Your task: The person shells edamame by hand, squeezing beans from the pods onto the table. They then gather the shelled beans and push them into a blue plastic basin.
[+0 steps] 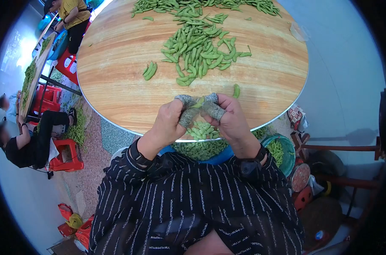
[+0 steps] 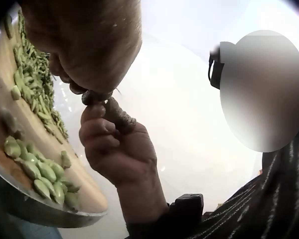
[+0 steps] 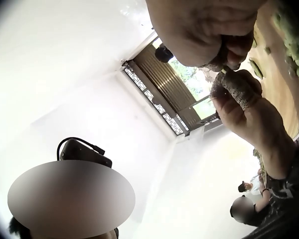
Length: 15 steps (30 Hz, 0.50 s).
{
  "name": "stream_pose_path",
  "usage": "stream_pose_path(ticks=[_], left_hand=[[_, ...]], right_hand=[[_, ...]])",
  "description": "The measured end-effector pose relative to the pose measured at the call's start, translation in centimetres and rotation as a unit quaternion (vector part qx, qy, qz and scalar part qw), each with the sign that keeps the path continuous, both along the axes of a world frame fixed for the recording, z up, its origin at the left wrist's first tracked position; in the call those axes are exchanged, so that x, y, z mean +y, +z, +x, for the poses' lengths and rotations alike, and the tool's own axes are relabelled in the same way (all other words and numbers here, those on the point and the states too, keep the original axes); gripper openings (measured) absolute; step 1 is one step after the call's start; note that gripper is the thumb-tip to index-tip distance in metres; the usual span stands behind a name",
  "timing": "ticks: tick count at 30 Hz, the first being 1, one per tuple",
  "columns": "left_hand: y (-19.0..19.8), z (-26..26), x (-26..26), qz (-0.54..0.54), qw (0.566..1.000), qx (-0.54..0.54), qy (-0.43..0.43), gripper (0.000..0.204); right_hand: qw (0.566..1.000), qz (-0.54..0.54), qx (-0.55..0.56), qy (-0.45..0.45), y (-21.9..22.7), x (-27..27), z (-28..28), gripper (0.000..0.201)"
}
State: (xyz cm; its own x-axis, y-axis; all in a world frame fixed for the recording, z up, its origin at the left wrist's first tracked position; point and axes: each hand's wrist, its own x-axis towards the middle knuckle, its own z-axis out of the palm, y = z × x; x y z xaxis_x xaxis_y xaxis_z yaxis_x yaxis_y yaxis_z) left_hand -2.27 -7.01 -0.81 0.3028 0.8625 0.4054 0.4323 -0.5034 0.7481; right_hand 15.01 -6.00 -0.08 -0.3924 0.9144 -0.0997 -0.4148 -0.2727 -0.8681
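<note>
A green pod point(image 1: 199, 102) is pinched between both hands above the near edge of the round wooden table point(image 1: 116, 85). The left hand point(image 1: 169, 121) grips its left end with thumb and finger, both wrapped in grey knitted covers. The right hand point(image 1: 230, 119), with similar covers, holds the other end. Below the hands, shelled beans point(image 1: 202, 131) lie in a small pile at the edge, seen also as pale green beans point(image 2: 45, 172) in the left wrist view. A heap of whole pods point(image 1: 197, 49) spreads beyond the hands. Fingertips partly hide the pinched pod.
Three loose pods point(image 1: 150, 70) lie left of the heap and one pod point(image 1: 236, 91) lies right of the hands. Below the table edge are a container of beans point(image 1: 201, 149) and a green basket point(image 1: 282, 153). People sit and stand around another table point(image 1: 40, 68) at left, with red stools point(image 1: 67, 155).
</note>
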Motion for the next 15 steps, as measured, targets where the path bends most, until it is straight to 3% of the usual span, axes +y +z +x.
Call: stream_pose_path(ticks=[2, 4, 8, 10, 11, 13, 14, 15], left_hand=[[-0.1, 0.1, 0.1, -0.036, 0.999, -0.025, 0.006, 0.030], [0.7, 0.3, 0.2, 0.102, 0.987, 0.117, 0.036, 0.029], [0.9, 0.1, 0.4, 0.078, 0.976, 0.200, 0.023, 0.035], [0.2, 0.3, 0.4, 0.017, 0.999, 0.019, -0.022, 0.021], [-0.1, 0.4, 0.3, 0.018, 0.999, 0.019, -0.022, 0.021], [-0.6, 0.9, 0.2, -0.171, 0.959, -0.222, -0.049, 0.016], [-0.6, 1.0, 0.2, -0.170, 0.959, -0.221, -0.049, 0.016], [-0.6, 1.1, 0.2, -0.236, 0.927, -0.286, -0.050, 0.017]], right_hand=[[0.999, -0.005, 0.035, 0.017, -0.3, 0.1, 0.1, 0.017], [1.000, 0.026, -0.002, -0.013, 0.0, 0.0, -0.1, 0.019], [0.998, 0.050, -0.038, -0.002, 0.0, 0.2, 0.2, 0.017], [0.997, 0.032, 0.065, 0.031, -0.6, 0.5, 0.3, 0.014], [0.997, 0.033, 0.065, 0.031, -0.5, 0.5, 0.1, 0.014], [0.998, 0.033, 0.060, 0.009, -0.3, 0.4, -0.3, 0.012], [0.998, 0.033, 0.060, 0.009, -0.4, 0.5, -0.3, 0.012], [0.997, 0.052, 0.052, 0.022, -0.7, 0.7, -0.3, 0.013]])
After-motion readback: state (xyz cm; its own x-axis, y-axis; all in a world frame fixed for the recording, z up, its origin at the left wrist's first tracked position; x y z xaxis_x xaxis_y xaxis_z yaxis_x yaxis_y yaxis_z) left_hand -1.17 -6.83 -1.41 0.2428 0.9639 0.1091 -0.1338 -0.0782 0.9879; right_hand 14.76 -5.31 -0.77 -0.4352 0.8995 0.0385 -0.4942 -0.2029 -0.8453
